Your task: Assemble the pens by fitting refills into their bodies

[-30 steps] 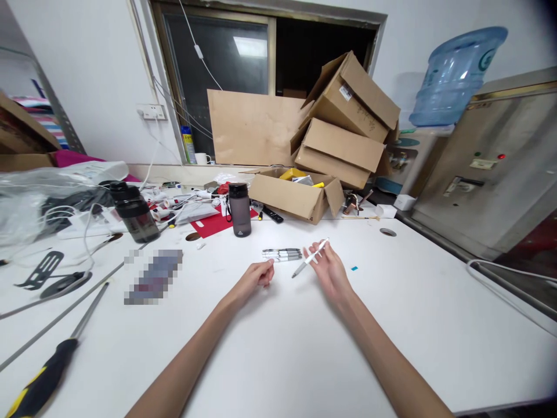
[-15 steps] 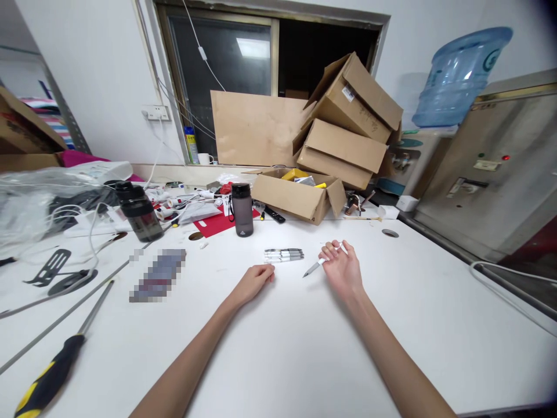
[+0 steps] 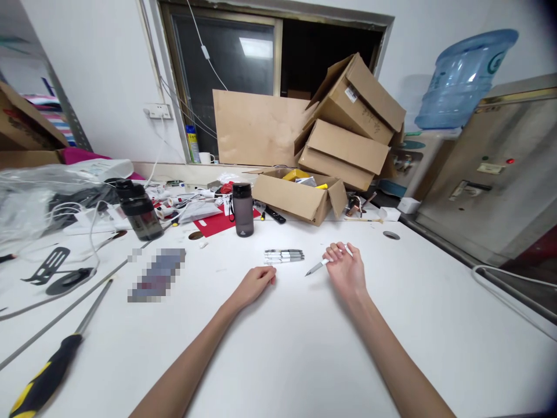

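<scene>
My right hand (image 3: 346, 268) rests on the white table (image 3: 278, 348), fingers wrapped round a white pen (image 3: 317, 267) whose grey tip points left toward the table. My left hand (image 3: 255, 283) lies on the table with its fingers curled under; I cannot see anything in it. Just beyond and between the two hands lies a small row of several white-and-black pens (image 3: 284, 255), a short way from either hand.
A dark bottle (image 3: 242, 209) and a black shaker (image 3: 138, 210) stand behind. Open cardboard box (image 3: 300, 194) and stacked boxes (image 3: 348, 125) sit at the back. A yellow-black screwdriver (image 3: 52, 360) lies at the front left. Cables and clutter fill the left; a cabinet (image 3: 491, 174) stands right.
My right hand has turned palm down and lowered onto the table with the pen, whose tip dropped toward the surface. My left hand has settled slightly.
</scene>
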A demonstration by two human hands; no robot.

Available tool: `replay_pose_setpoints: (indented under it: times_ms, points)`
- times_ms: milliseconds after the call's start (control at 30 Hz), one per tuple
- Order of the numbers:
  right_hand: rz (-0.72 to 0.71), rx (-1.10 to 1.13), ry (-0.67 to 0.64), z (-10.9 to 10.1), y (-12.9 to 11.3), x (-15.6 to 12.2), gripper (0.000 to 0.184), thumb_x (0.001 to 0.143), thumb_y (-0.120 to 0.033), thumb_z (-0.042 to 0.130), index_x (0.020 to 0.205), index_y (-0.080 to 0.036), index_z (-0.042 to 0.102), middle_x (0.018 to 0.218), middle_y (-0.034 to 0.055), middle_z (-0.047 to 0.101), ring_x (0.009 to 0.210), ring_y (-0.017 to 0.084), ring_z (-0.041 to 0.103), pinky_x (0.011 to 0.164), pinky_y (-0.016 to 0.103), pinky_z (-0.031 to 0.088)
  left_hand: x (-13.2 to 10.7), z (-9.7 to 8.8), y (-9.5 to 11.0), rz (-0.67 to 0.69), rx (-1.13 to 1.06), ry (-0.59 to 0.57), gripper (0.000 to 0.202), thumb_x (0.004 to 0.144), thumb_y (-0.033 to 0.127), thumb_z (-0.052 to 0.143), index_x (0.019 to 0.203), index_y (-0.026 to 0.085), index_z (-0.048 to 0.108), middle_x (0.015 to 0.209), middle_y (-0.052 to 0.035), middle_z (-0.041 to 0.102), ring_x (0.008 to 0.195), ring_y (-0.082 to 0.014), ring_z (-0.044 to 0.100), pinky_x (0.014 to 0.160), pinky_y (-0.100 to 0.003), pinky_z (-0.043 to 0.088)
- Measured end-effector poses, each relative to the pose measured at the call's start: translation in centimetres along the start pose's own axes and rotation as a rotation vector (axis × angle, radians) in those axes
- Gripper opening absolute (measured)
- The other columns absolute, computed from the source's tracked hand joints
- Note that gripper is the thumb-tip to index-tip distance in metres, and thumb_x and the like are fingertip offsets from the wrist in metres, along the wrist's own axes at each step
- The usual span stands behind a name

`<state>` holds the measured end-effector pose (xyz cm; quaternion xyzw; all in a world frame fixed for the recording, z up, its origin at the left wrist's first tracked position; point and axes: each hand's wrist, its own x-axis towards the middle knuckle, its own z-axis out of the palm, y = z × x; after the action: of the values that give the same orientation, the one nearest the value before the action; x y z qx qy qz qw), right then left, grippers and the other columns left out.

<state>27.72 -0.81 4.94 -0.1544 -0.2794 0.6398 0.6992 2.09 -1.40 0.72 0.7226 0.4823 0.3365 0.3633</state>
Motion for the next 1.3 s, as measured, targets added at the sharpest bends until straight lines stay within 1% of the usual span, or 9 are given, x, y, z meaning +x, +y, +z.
replay_pose_setpoints:
  times_ms: [333,533,767,967,1133,1300]
  points:
    - [-0.039,-0.038,-0.013,-0.05,-0.12,0.01,0.031,0.093,-0.04,0.053,0.071,-0.024,0.038,0.067,-0.0049,0.025,0.056,0.015,0.03,0.056,0.03,0.04,0.07,-0.03,-0.35,0.007,0.02,-0.001,0.044,0.095,0.048,0.04,0.064,0.02,0.054,0.064,0.002,0.047,0.065,-0.0176,0.043,0.065,-0.027,0.033]
    - [-0.017,0.053,-0.014,0.08,-0.34,0.0,0.026,0.093,-0.03,0.05,0.071,-0.023,0.039,0.068,-0.0046,0.025,0.057,0.014,0.03,0.055,0.028,0.038,0.0,-0.05,-0.23,-0.001,0.021,-0.01,0.044,0.096,0.049,0.04,0.065,0.02,0.053,0.065,0.002,0.045,0.066,-0.0176,0.042,0.065,-0.028,0.031]
    - [-0.035,0.029,-0.014,0.14,-0.53,-0.07,0.026,0.093,-0.032,0.052,0.071,-0.023,0.039,0.068,-0.0044,0.026,0.057,0.014,0.031,0.056,0.029,0.039,-0.02,-0.04,-0.26,-0.014,0.027,-0.01,0.043,0.096,0.049,0.04,0.066,0.02,0.052,0.065,0.0024,0.044,0.065,-0.0173,0.041,0.065,-0.027,0.031]
    - [-0.029,0.069,0.007,0.18,-0.64,-0.1,0.027,0.094,-0.035,0.051,0.073,-0.023,0.04,0.068,-0.0045,0.027,0.057,0.014,0.032,0.056,0.028,0.04,-0.02,0.0,-0.21,-0.005,0.047,-0.007,0.043,0.095,0.049,0.039,0.066,0.02,0.052,0.065,0.0019,0.045,0.066,-0.0176,0.042,0.065,-0.027,0.033]
    - [-0.009,0.12,0.0,0.26,-0.54,-0.06,0.026,0.093,-0.029,0.051,0.071,-0.022,0.039,0.067,-0.0045,0.028,0.057,0.013,0.033,0.055,0.026,0.04,0.08,0.02,-0.43,-0.011,0.063,-0.018,0.043,0.096,0.048,0.038,0.067,0.02,0.051,0.065,0.0029,0.044,0.066,-0.017,0.041,0.066,-0.026,0.032]
    - [0.003,0.145,0.011,0.35,-0.5,-0.09,0.025,0.093,-0.027,0.05,0.071,-0.022,0.04,0.068,-0.0043,0.028,0.057,0.013,0.033,0.055,0.025,0.041,0.19,0.02,-0.71,-0.01,0.052,-0.02,0.043,0.097,0.046,0.038,0.067,0.019,0.051,0.066,0.0033,0.043,0.067,-0.0163,0.04,0.066,-0.026,0.03]
